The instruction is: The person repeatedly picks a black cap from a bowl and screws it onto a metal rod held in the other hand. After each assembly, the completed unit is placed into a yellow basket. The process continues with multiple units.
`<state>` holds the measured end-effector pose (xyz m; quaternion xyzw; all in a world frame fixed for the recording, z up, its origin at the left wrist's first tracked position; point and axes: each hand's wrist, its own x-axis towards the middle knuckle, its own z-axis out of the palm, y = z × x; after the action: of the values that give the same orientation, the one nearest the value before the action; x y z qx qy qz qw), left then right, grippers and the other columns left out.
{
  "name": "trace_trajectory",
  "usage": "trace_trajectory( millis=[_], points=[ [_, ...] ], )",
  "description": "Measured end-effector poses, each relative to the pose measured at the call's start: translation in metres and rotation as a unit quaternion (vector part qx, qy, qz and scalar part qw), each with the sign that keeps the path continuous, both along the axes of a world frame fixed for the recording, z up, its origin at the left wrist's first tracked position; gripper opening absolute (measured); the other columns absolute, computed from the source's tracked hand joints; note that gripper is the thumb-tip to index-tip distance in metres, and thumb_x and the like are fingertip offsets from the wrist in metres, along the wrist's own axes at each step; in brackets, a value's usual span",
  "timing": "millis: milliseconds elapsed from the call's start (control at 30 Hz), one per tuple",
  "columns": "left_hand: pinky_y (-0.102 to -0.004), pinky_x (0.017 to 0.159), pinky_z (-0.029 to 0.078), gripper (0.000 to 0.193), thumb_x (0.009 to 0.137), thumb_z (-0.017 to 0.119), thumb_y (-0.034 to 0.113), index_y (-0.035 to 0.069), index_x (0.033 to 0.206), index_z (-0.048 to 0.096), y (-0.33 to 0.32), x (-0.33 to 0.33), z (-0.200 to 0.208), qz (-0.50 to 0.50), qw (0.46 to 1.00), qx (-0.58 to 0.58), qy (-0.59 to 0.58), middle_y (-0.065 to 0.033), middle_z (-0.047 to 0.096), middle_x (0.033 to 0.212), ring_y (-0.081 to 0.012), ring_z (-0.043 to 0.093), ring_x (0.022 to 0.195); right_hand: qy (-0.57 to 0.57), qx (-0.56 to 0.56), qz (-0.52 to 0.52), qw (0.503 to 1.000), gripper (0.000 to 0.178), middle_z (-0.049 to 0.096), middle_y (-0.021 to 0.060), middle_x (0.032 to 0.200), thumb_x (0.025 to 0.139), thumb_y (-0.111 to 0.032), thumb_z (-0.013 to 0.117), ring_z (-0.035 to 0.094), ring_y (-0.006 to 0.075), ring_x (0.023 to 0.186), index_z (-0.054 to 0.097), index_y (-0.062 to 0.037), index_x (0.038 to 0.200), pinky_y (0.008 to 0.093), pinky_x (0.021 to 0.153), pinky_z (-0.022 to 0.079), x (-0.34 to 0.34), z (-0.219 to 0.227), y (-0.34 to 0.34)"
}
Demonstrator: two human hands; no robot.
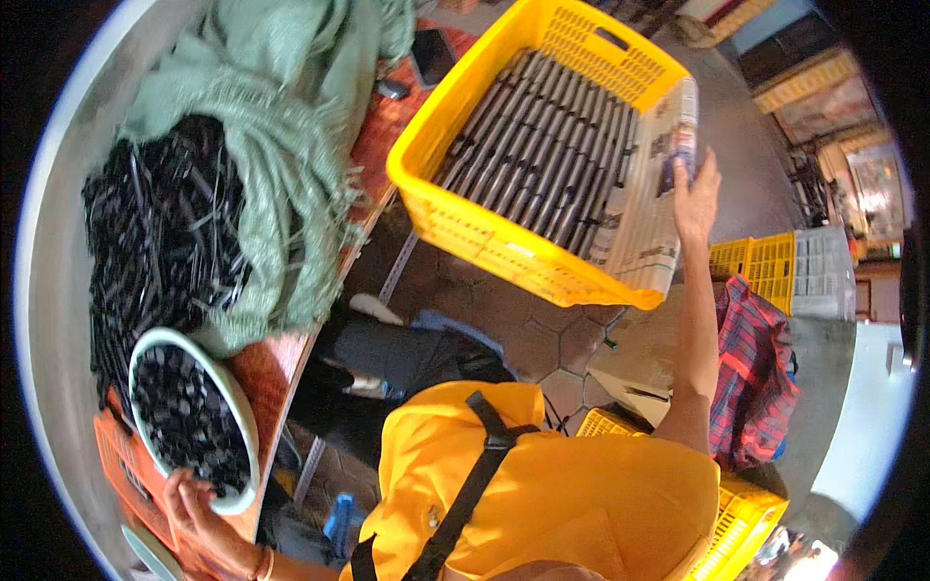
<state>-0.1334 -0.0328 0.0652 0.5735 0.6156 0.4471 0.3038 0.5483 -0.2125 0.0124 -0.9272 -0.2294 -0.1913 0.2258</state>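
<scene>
A yellow plastic crate [504, 247] holds several rows of dark, shiny tubes [542, 140] laid side by side. Newspaper [644, 218] lines its right side and folds over the rim. My right hand [697, 198] is at that edge, its fingers stretched out against the paper. On the left, a pale bowl [250, 426] is filled with small black pieces [184, 412]. At the bowl's near rim is my left hand [199, 508], its fingers bent together; whatever is between them is too small to make out.
Black strips [165, 213] lie heaped beside a green woven sack [281, 194] on the red-topped table. An orange basket [126, 465] is next to the bowl. To the right are a plaid cloth [756, 378], a cardboard box [630, 373] and more yellow crates [751, 266].
</scene>
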Motion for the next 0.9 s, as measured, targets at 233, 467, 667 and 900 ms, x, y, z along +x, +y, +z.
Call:
trace_trajectory(
  millis=[233, 467, 667, 900],
  points=[
    [-0.0223, 0.058, 0.047, 0.033, 0.082, 0.065, 0.024, -0.004, 0.099, 0.060, -0.032, 0.096, -0.030, -0.327, 0.912, -0.213, -0.122, -0.0102, 0.061, 0.090, -0.0124, 0.058, 0.066, -0.101, -0.045, 0.549, 0.828, 0.019, 0.057, 0.0094, 0.082, 0.082, -0.016, 0.063, 0.057, 0.0280, 0.076, 0.059, -0.0063, 0.099, 0.0354, 0.067, 0.047, -0.179, -0.041, 0.038],
    [-0.0284, 0.075, 0.050, 0.044, 0.076, 0.067, 0.002, 0.001, 0.119, 0.056, -0.013, 0.232, -0.049, -0.490, 0.861, -0.124, -0.055, -0.0108, 0.062, 0.105, -0.0194, 0.060, 0.091, 0.777, -0.084, 0.127, 0.610, 0.051, 0.063, 0.0127, 0.098, 0.092, -0.046, 0.049, 0.062, 0.0246, 0.087, 0.053, -0.0042, 0.122, 0.0390, 0.081, 0.050, -0.180, -0.282, -0.033],
    [-0.0400, 0.099, 0.039, 0.061, 0.075, 0.071, 0.010, 0.003, 0.130, 0.046, -0.006, 0.318, -0.036, -0.559, 0.824, 0.060, 0.067, -0.0170, 0.049, 0.127, -0.0345, 0.049, 0.116, 0.803, 0.458, -0.050, 0.378, 0.057, 0.056, 0.0157, 0.116, 0.092, -0.052, 0.044, 0.056, 0.0291, 0.103, 0.048, -0.0067, 0.127, 0.0457, 0.094, 0.045, -0.155, -0.424, -0.038],
    [-0.0555, 0.107, 0.023, 0.072, 0.074, 0.073, 0.034, 0.013, 0.136, 0.042, -0.017, 0.398, -0.063, -0.621, 0.738, 0.131, 0.229, -0.0161, 0.040, 0.136, -0.0353, 0.036, 0.129, 0.742, 0.606, -0.041, 0.285, 0.054, 0.053, 0.0178, 0.127, 0.091, -0.051, 0.045, 0.047, 0.0354, 0.119, 0.058, -0.0060, 0.116, 0.0480, 0.101, 0.038, -0.162, -0.504, 0.010]
  ],
)
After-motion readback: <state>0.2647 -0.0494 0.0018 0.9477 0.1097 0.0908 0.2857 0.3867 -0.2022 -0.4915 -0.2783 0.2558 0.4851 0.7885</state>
